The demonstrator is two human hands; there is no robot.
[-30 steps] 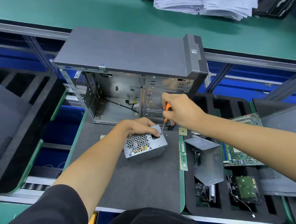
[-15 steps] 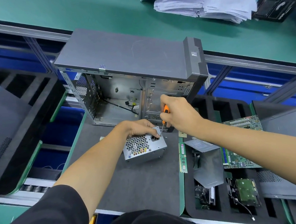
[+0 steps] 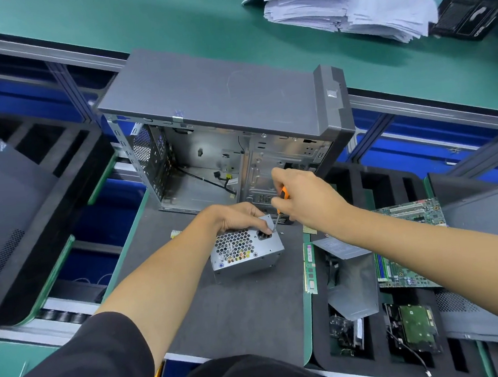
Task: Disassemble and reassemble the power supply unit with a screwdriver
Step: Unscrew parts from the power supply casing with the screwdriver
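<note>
A silver power supply unit (image 3: 246,254) with a honeycomb grille lies on the dark grey mat (image 3: 223,312) in front of me. My left hand (image 3: 238,218) grips its far top edge, fingers curled over by the power socket. My right hand (image 3: 306,201) holds an orange-handled screwdriver (image 3: 283,194), whose thin shaft points down at the unit's upper right corner. A tiny screw (image 3: 282,233) lies on the mat beside that corner.
An open grey computer case (image 3: 227,99) stands just behind the unit. A black foam tray (image 3: 321,351) on the right holds a RAM stick (image 3: 309,269), a metal bracket (image 3: 351,282), a motherboard (image 3: 408,243) and a hard drive (image 3: 413,329). Paper stacks (image 3: 342,0) lie far back.
Both hands and the power supply unit stay in nearly the same place. The screwdriver handle has shifted slightly in my right hand, with its tip still at the unit's corner.
</note>
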